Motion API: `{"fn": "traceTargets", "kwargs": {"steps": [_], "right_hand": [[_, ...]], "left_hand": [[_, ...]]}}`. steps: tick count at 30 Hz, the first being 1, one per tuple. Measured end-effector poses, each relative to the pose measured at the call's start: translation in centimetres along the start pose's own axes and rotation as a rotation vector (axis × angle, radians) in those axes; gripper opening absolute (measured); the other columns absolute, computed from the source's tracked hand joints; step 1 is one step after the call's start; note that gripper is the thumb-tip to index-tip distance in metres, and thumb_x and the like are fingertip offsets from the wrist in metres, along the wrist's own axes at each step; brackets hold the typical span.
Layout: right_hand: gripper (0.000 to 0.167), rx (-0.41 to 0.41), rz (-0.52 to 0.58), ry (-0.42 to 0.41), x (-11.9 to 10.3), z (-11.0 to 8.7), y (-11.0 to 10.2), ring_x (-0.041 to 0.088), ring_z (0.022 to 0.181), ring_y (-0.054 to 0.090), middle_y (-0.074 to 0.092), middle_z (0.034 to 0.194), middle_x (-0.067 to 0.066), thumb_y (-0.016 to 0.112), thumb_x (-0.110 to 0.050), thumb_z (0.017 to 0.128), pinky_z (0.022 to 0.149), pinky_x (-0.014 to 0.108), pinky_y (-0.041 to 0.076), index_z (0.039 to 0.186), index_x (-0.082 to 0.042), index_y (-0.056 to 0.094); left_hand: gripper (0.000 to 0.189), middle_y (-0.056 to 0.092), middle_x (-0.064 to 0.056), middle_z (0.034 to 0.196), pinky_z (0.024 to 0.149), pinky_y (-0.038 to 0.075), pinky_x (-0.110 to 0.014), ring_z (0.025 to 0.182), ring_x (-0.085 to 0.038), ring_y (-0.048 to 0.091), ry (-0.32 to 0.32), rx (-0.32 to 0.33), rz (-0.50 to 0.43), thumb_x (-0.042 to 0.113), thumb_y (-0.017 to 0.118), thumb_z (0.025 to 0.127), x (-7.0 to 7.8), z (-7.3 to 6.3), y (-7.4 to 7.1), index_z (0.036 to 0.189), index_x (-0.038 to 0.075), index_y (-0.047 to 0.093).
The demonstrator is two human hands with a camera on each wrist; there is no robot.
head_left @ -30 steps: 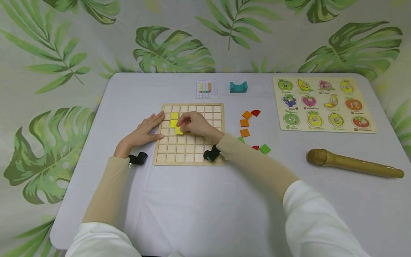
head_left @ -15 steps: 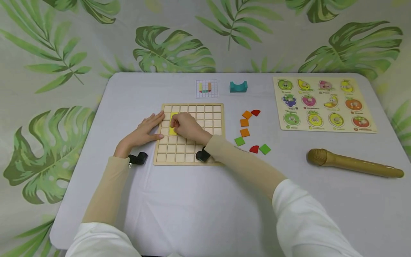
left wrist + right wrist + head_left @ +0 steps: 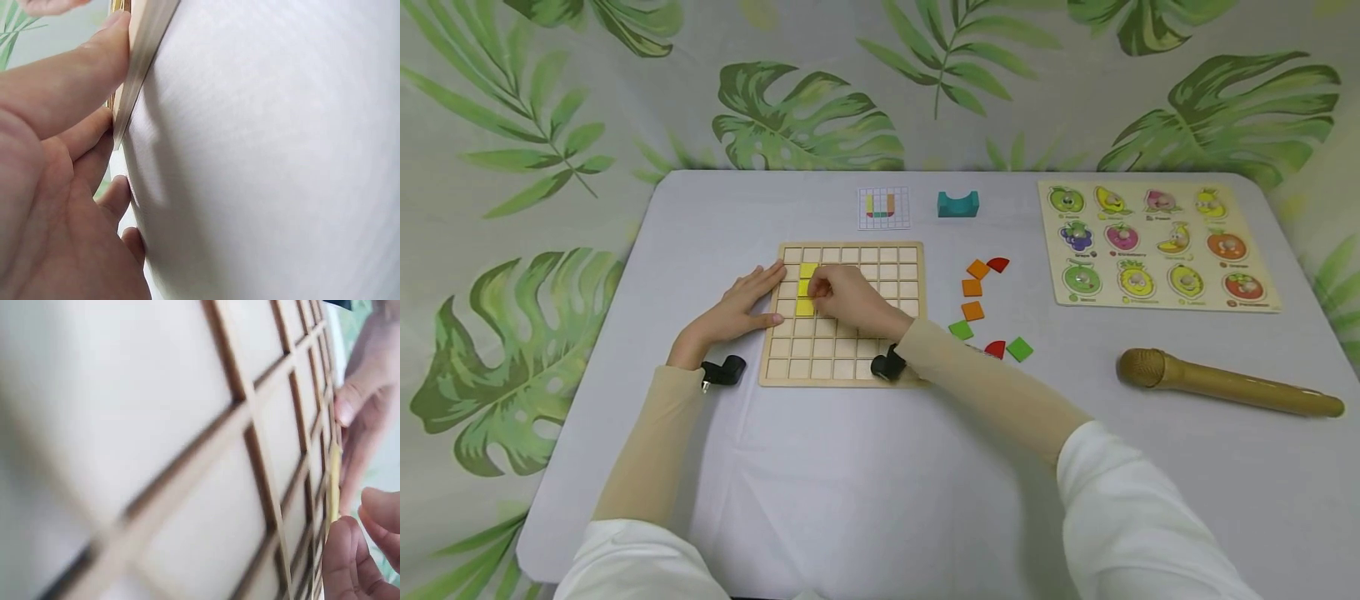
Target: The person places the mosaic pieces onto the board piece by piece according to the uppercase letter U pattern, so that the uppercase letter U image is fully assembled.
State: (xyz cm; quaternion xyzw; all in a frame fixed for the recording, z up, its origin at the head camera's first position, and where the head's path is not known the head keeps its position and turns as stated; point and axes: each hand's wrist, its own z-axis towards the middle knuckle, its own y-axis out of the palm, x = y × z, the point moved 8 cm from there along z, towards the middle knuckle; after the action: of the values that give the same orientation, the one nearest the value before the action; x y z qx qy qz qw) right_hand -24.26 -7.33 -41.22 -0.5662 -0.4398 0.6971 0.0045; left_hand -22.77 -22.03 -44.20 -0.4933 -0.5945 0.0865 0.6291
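Pale grey backdrop [image 3: 692, 100] all around, and it's busy with green: big split leaves [image 3: 808, 117] here, slim feathery fronds [image 3: 975, 77] there! It runs behind the far edge of the table [image 3: 850, 467] and down both sides. White cloth on top, faint creases towards the front, corners rounded, light soft and even.

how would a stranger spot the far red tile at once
Find the wooden grid board, then look right to the loose tiles. The far red tile is the quarter-circle at their far end. It lies beside an orange square tile, while the near red tile sits between two green square tiles.
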Motion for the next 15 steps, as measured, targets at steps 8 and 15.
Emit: {"fn": "traceTargets", "kwargs": {"steps": [8, 15], "right_hand": [[0.012, 0.031, 0.111, 0.028, 1.9, -4.0, -4.1, 0.019, 0.079, 0.054, 0.062, 0.089, 0.007, 0.066, -0.006, 0.090, 0.070, 0.024, 0.045, 0.100, 0.001, 0.066], [0.016, 0.073, 0.132, 0.108, 4.8, -7.7, -7.1, 0.022, 0.080, 0.053, 0.060, 0.089, 0.009, 0.067, -0.005, 0.088, 0.071, 0.027, 0.044, 0.103, 0.002, 0.065]], "left_hand": [[0.079, 0.002, -0.010, 0.160, 0.112, -0.007, -0.052, 0.144, -0.032, -0.007, -0.014, -0.009, 0.014, 0.024, 0.061, 0.095, -0.2, 0.1, 0.0, 0.153, 0.004, 0.012], [0.079, 0.002, -0.011, 0.160, 0.112, -0.007, -0.053, 0.144, -0.033, -0.008, -0.010, -0.015, 0.013, 0.024, 0.061, 0.095, -0.1, 0.1, 0.0, 0.153, 0.004, 0.012]]}}
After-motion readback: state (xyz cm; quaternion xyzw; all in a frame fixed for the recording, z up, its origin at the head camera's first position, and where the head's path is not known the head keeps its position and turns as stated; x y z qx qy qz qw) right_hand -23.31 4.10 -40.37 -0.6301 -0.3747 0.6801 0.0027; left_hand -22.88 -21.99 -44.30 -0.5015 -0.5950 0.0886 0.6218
